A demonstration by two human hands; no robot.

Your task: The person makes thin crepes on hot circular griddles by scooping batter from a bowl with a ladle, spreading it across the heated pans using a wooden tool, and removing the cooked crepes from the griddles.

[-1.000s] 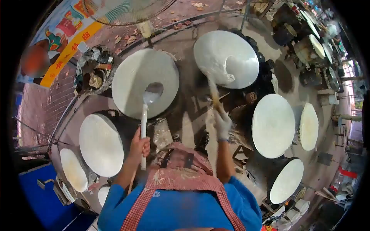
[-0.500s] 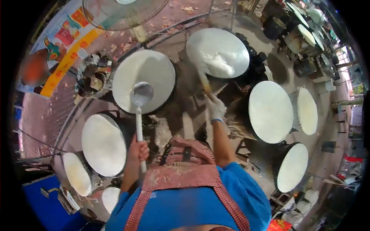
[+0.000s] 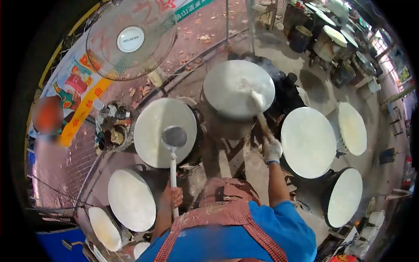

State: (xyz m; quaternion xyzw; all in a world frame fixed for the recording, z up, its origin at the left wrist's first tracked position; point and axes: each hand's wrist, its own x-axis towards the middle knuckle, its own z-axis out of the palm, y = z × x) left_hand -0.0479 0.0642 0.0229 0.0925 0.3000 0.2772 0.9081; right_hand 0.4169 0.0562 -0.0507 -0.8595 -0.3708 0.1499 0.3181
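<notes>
My left hand [image 3: 175, 197] is closed around the pale handle of a long ladle [image 3: 174, 136]. The ladle's grey bowl hangs over a round griddle [image 3: 148, 131] coated in a pale layer. My right hand [image 3: 273, 150], in a white glove, grips a brush [image 3: 258, 102] by its wooden handle. The brush's whitish head is at the right side of the far round griddle [image 3: 222, 87], whose surface is greyish white with a small white patch near the middle. Whether the bristles touch it is blurred.
More pale-coated round griddles stand around me: one at right [image 3: 307, 142], one at left [image 3: 131, 200], several farther out. A caged fan [image 3: 131, 39] stands at the far left. Black lumps [image 3: 290, 94] lie beside the far griddle. Drums and pots [image 3: 301, 38] crowd the back right.
The brush has swung from the far griddle's left edge to its right side, and my right hand moved right. The large white clump there has shrunk. My view tilted up, showing more of the fan.
</notes>
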